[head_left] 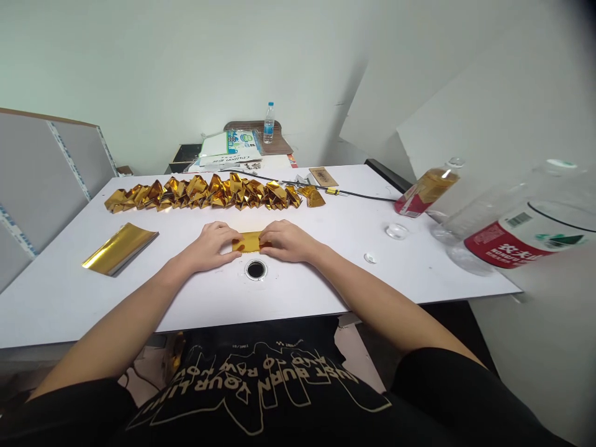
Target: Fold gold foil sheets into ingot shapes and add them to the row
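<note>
A small folded piece of gold foil paper (248, 241) lies flat on the white table (69, 292), just beyond a round cable hole (256, 269). My left hand (215, 244) presses on its left end with curled fingers. My right hand (285, 239) pinches and presses its right end. Both hands rest on the table surface. Behind them runs a long row of several folded gold foil shapes (205, 192). A stack of flat gold foil sheets (120, 248) lies to the left.
Two clear bottles with red labels (426, 189) (507, 230) lie at the right, close to the camera. Two small clear caps (397, 231) (370, 257) sit near them. A black cable (363, 195) crosses the far side. A side table with papers and a water bottle (269, 123) stands behind.
</note>
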{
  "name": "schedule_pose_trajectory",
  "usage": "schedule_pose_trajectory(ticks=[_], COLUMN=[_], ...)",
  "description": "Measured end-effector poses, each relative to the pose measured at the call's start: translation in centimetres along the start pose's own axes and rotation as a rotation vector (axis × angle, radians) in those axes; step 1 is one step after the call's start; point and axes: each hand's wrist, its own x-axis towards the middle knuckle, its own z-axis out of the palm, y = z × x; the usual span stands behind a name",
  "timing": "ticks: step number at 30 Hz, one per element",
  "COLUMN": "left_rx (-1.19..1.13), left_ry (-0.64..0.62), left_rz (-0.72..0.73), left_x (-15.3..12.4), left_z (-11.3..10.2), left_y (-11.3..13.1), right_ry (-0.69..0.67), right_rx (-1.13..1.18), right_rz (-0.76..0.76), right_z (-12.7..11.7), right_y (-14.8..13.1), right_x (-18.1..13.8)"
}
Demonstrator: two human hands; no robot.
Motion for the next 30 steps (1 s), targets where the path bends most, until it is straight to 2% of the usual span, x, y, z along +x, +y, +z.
schedule_pose_trajectory(ticks=[9,14,19,25,27,30], left_rx=[-0.027,-0.078,-0.139,-0.15,-0.101,0.09], left_ry=[0.0,0.016,0.104,0.201,0.236,0.289], left_rz=[0.036,-0.007,-0.083,-0.158,-0.118,0.044], left_x=[0.0,0.1,0.7,1.5,1.3,0.8], left_z=[0.0,0.4,1.0,1.7,1.7,1.6], left_y=[0.2,-0.2,-0.5,-0.4,0.1,1.2], right_ry=[0.019,0.065,0.158,0.185,0.178,0.166], right_rx=[-0.086,-0.086,-0.165,-0.277,-0.28,-0.276], right_rz=[-0.024,0.011,-0.068,-0.112,-0.105,-0.071], right_z=[-0.2,0.2,0.6,0.7,0.7,0.8], right_y=[-0.5,-0.4,0.2,-0.1,-0.2,-0.2], right_x=[0.1,0.2,0.1,0.3,0.3,0.2])
